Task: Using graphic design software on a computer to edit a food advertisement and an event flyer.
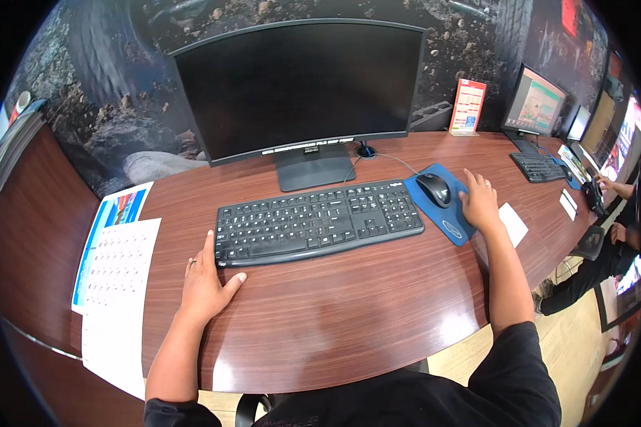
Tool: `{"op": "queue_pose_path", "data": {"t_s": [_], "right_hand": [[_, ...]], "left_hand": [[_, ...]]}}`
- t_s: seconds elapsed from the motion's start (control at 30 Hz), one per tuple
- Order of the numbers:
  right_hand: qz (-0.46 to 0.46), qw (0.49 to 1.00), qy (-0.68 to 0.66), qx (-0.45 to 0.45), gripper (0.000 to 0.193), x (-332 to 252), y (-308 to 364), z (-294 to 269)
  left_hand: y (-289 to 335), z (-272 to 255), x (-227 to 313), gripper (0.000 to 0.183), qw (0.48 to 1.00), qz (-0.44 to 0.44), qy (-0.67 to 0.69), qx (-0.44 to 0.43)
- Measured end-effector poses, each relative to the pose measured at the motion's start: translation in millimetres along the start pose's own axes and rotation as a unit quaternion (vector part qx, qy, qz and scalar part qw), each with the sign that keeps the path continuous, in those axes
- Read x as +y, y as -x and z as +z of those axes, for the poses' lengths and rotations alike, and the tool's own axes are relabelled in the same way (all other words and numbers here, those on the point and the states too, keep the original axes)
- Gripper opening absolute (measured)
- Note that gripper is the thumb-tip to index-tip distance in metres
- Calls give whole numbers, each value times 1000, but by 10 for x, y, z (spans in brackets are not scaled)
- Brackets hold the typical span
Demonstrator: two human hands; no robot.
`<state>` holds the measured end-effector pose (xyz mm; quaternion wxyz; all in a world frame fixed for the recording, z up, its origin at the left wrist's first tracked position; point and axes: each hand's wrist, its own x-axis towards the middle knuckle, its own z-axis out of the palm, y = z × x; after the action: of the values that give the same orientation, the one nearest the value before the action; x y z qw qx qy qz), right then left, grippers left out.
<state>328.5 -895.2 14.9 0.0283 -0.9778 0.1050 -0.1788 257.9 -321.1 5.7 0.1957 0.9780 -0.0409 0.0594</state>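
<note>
A black keyboard (317, 220) lies on the dark wood desk (335, 306). My left hand (205, 285) rests at the keyboard's left end, fingers stretched along its side edge and thumb spread away; nothing is in it. To the right of the keyboard, a black mouse (433, 190) sits on a blue mouse pad (454, 229). Just right of the mouse is my right hand (481, 203), its fingers extended over the pad's right edge and holding nothing. It appears apart from the mouse. Behind the keyboard stands a large monitor (299, 92) with a dark screen.
Printed sheets (117, 285) lie at the desk's left, beside a wooden partition (39, 185). A white paper (513, 224) is right of my right hand. Farther right are a red-and-white sign (468, 107), a second monitor (538, 103), another keyboard (539, 168) and a seated person (619, 235).
</note>
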Motion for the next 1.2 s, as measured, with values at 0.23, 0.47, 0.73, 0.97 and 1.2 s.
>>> {"op": "queue_pose_path", "data": {"t_s": [0.23,0.47,0.73,0.97,1.2], "right_hand": [[-139,959,-234,73,60,-517,-157,440],[-111,969,-196,101,45,-473,-29,289],[-90,975,-157,129,41,-344,46,405],[-90,957,-254,111,35,-261,2,518],[-118,953,-245,134,33,-336,-37,431]], "left_hand": [[16,138,-36,107,994,46,-61,80],[-26,119,108,103,988,40,-131,68],[-64,91,617,70,951,207,-197,115],[-220,361,654,47,933,322,-135,89],[-172,365,606,51,940,314,-118,62]]}}
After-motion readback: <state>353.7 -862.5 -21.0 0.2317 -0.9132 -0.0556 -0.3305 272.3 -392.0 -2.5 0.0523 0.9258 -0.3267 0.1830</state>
